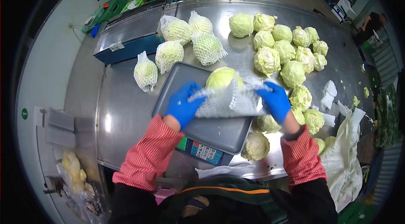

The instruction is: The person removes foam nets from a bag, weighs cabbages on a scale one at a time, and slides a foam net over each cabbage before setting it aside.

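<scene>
A white foam net sleeve (223,102) is stretched between my two blue-gloved hands, somewhat blurred by motion. My left hand (184,104) pinches its left end, over the grey tray (202,133). At the right end, my right hand (275,101) grips the sleeve with fingers closed. Just beyond the net, a pale green cabbage (221,77) sits at the tray's far side, its near part hidden by the foam. The tray rests on a scale whose keypad (206,152) shows at the front.
Several netted cabbages (169,55) stand on the steel table (122,110) at the back left. Many bare cabbages (284,51) crowd the right side, some close by my right hand. A white sack (344,160) hangs over the right front edge. A blue-sided box (128,49) stands at the far left.
</scene>
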Available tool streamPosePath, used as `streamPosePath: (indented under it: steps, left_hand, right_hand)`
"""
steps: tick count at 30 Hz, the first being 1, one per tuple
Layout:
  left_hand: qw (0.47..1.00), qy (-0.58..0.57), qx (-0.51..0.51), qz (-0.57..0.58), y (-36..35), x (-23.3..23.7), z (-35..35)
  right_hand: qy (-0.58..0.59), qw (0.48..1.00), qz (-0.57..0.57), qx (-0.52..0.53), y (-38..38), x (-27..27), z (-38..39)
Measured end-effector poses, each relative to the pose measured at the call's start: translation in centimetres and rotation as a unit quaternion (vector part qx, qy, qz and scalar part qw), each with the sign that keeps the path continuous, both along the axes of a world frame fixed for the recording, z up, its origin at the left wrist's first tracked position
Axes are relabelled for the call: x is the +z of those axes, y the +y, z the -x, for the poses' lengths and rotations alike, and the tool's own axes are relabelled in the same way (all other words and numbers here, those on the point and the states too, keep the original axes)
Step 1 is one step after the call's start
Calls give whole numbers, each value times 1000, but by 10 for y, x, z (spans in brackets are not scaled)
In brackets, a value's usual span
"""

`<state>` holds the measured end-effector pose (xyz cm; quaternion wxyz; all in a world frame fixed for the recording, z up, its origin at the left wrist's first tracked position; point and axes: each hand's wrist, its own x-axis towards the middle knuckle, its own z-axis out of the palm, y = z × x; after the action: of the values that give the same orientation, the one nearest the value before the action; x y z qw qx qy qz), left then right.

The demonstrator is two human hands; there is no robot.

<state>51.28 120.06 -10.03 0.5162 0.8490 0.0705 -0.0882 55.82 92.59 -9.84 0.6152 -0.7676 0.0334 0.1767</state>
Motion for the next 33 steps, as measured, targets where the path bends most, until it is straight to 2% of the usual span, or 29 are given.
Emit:
streamPosePath:
  steps: [1, 2, 3, 4, 5, 6, 7, 8, 10, 11, 12, 13, 16, 17, 18, 19, 21, 22, 23, 24, 25, 26, 27, 28, 30, 33]
  left_hand:
    - [992, -104, 54, -52, -2, 0, -15]
    - [996, -47, 60, -49, -1, -6, -31]
    - [997, 12, 64, -45, 1, -22, -47]
    - [994, 70, 68, -41, 2, -44, -59]
    - [995, 56, 27, -72, 10, -81, -67]
    - [988, 100, 69, 97, 5, -76, -66]
    - [947, 146, 108, 264, -2, -74, -57]
    - [874, 191, 145, 423, -9, -68, -45]
    - [770, 175, 40, 612, -15, -46, -24]
    - [743, 180, 31, 644, -15, -42, -12]
    - [715, 186, 23, 674, -16, -36, 1]
    - [712, 174, 38, 680, -18, -30, 12]
    - [714, 154, 76, 679, -24, -22, 32]
    - [725, 161, 83, 665, -25, -22, 35]
    - [736, 166, 91, 650, -22, -22, 38]
    - [760, 108, 32, 640, -13, -34, 37]
    - [898, -13, 77, 433, 12, -45, 41]
    - [941, -72, 97, 315, 23, -47, 43]
    - [952, -135, 150, 232, 25, -19, 51]
    - [940, -213, 139, 228, 39, -27, 54]
    - [897, -193, 160, 363, 48, -34, 55]
    - [837, -166, 176, 491, 56, -37, 56]
    - [800, -124, 146, 569, 68, -28, 59]
    - [754, -80, 115, 641, 83, -19, 61]
    - [748, -64, 122, 649, 118, -19, 60]
    - [754, -56, 178, 630, 170, -39, 48]
  right_hand:
    - [-61, 998, 29, -2, 5, -15, -16]
    - [-121, 991, 58, -5, 11, -39, -32]
    - [-209, 965, 157, 26, 19, -48, -43]
    - [-222, 956, 156, 112, 23, -60, -55]
    - [-282, 924, 207, 155, 23, -75, -57]
    - [-341, 883, 258, 194, 26, -69, -54]
    - [-259, 910, 264, 185, 25, -63, -46]
    - [-359, 873, 293, 153, 22, -68, -35]
    - [-354, 915, 156, 115, 16, -50, -12]
    - [-220, 971, 38, 83, 13, -40, -1]
    - [-78, 992, -83, 47, 12, -31, 10]
    - [65, 977, -200, 10, 11, -27, 19]
    - [122, 940, -311, 71, 26, -46, 46]
    - [223, 882, -404, 93, 31, -36, 53]
    - [214, 881, -412, 93, 37, -35, 60]
    - [205, 879, -420, 93, 45, -35, 66]
    - [181, 869, -452, 86, 64, -36, 70]
    - [199, 853, -474, 93, 74, -35, 67]
    - [215, 836, -495, 100, 84, -34, 60]
    - [230, 818, -517, 103, 97, -33, 53]
    - [176, 857, -459, 154, 115, -31, 47]
    - [142, 898, -385, 160, 137, -11, 48]
    - [89, 902, -385, 173, 168, -45, 41]
    - [26, 947, -220, 231, 188, -58, 28]
    - [3, 932, -123, 341, 194, -5, 24]
    - [-118, 947, 4, 298, 177, 14, 9]
